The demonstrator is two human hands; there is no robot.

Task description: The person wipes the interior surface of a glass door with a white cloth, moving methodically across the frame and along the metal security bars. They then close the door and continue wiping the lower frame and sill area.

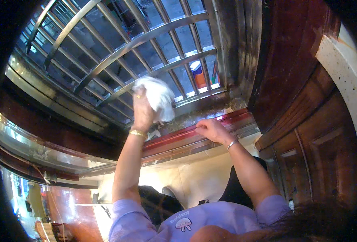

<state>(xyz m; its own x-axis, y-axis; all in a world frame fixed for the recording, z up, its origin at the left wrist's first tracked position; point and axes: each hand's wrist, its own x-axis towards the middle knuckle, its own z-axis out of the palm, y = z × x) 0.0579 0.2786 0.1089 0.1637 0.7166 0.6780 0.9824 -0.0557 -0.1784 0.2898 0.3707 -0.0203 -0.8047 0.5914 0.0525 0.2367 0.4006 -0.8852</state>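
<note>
A white cloth, blurred, is bunched in my left hand. That hand is raised in front of the stainless steel window bars, near their lower corner. Whether the cloth touches the bars I cannot tell. Lower and to the right, my right hand has its fingers curled, with nothing visible in them. It is at the red wooden edge of the windowsill, and contact is hard to tell. Behind that edge runs a dark marbled stone sill.
A dark wooden panel flanks the window on the right, above a wooden cabinet and a speckled stone slab. Beyond the bars stands an orange, blue and white container. A thin cord hangs at the left.
</note>
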